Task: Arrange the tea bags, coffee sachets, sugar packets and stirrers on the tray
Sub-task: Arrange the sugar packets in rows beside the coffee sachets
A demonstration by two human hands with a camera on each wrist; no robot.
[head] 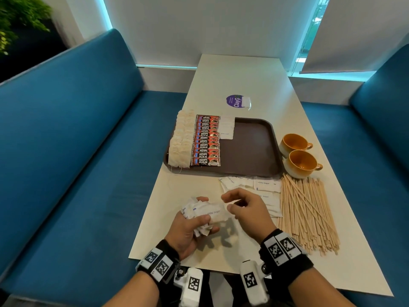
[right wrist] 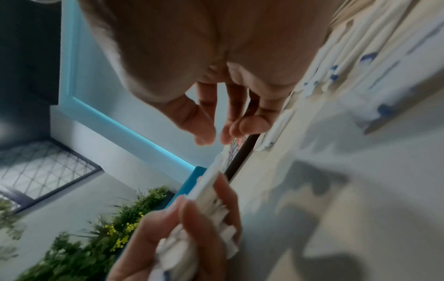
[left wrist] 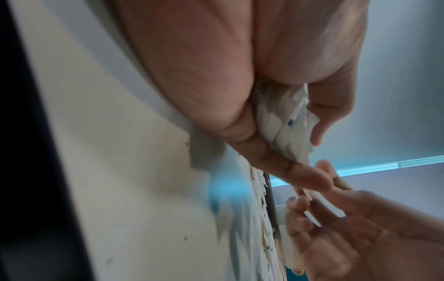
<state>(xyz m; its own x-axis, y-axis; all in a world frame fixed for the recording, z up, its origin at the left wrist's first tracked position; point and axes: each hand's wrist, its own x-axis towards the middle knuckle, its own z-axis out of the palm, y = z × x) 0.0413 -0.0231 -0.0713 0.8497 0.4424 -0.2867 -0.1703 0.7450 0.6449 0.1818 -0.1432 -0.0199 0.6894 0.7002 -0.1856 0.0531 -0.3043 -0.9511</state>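
My left hand (head: 194,220) grips a crumpled bundle of white sugar packets (head: 208,213) above the table's near end; the bundle (left wrist: 288,125) shows in its fist in the left wrist view. My right hand (head: 228,202) hovers at the bundle's right end, thumb and fingers (right wrist: 206,133) slightly apart with nothing between them. The brown tray (head: 250,151) carries a column of tea bags (head: 180,140), a column of red coffee sachets (head: 207,142) and a few sugar packets (head: 226,128). Loose sugar packets (head: 265,187) and wooden stirrers (head: 309,213) lie on the table.
Two orange cups (head: 294,144) (head: 302,162) stand right of the tray. A purple sticker (head: 234,101) with one tea bag (head: 245,101) lies beyond it. Blue benches (head: 77,151) flank the white table (head: 232,80).
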